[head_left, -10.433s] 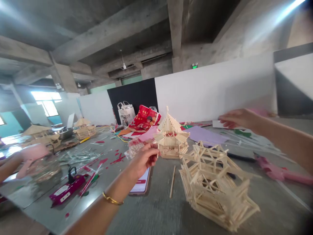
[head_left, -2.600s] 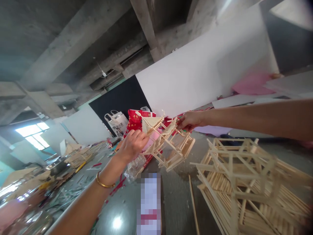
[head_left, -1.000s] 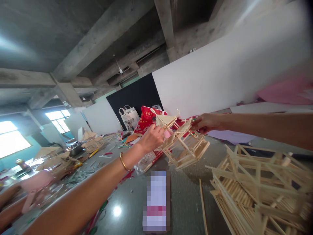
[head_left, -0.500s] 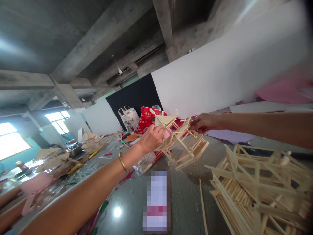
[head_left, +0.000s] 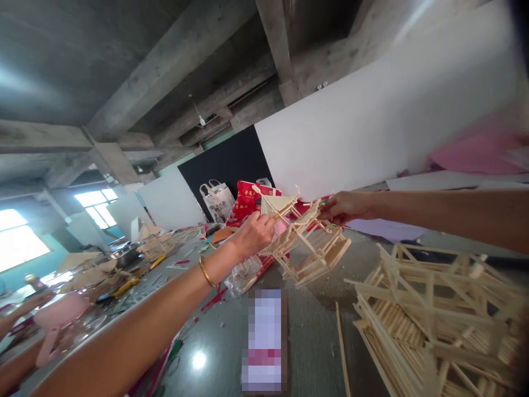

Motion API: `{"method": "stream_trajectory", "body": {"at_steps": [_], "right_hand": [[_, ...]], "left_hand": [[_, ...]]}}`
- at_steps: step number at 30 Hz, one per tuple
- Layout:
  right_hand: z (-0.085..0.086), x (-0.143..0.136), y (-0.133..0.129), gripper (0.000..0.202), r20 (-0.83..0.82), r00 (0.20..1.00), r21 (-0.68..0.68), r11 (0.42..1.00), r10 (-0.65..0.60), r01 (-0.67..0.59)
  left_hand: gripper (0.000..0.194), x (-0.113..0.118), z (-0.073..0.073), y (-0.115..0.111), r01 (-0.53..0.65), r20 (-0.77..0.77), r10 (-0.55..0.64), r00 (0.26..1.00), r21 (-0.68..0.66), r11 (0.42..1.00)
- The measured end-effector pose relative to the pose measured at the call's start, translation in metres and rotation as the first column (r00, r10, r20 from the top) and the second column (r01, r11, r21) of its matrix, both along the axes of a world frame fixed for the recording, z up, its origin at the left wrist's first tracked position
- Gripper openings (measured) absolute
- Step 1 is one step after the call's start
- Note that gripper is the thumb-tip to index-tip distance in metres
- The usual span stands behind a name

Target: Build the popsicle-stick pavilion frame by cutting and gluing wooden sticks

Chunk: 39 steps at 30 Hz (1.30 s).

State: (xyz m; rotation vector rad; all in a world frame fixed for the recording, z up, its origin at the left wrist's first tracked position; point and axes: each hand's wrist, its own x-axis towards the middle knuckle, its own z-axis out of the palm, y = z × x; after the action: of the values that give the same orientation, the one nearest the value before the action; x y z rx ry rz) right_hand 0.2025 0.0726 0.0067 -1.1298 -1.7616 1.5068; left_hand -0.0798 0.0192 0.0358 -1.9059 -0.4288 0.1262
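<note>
Fingers (head_left: 264,221) grip edges of tilted stick pavilion (head_left: 308,244).

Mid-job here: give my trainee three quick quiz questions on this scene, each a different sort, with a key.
1. Multiple choice: what do the left hand and right hand both hold? A) red bag B) stick model C) yellow-handled tool
2. True or false: a gold bracelet circles the left wrist.
3. Fill in: the loose stick lies between the phone and the ____.

Key: 1 B; 2 true; 3 stick frame.
</note>
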Motion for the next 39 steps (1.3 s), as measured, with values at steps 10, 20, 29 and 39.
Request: {"method": "stream_trajectory", "body": {"at_steps": [10,20,29,39], "right_hand": [[0.001,-0.001,-0.002,0.032,0.000,1.000,0.002,1.000,0.003,-0.003],[-0.001,-0.001,0.001,0.028,-0.005,1.000,0.010,1.000,0.001,-0.001],[0.000,-0.002,-0.002,0.026,-0.004,1.000,0.028,1.000,-0.005,0.006],[0.004,-0.003,-0.004,0.027,0.013,0.999,0.021,0.999,-0.033,0.033]], "left_hand": [[0.025,0.003,-0.001,-0.004,-0.028,-0.032,0.027,0.999,-0.029,0.999],[0.025,-0.004,0.000,-0.003,-0.067,-0.048,0.064,0.997,-0.072,0.995],[0.028,-0.008,-0.006,0.005,-0.012,0.087,0.013,0.996,-0.011,1.000],[0.023,-0.010,-0.007,0.004,-0.027,0.163,0.023,0.986,0.025,0.999]]}}
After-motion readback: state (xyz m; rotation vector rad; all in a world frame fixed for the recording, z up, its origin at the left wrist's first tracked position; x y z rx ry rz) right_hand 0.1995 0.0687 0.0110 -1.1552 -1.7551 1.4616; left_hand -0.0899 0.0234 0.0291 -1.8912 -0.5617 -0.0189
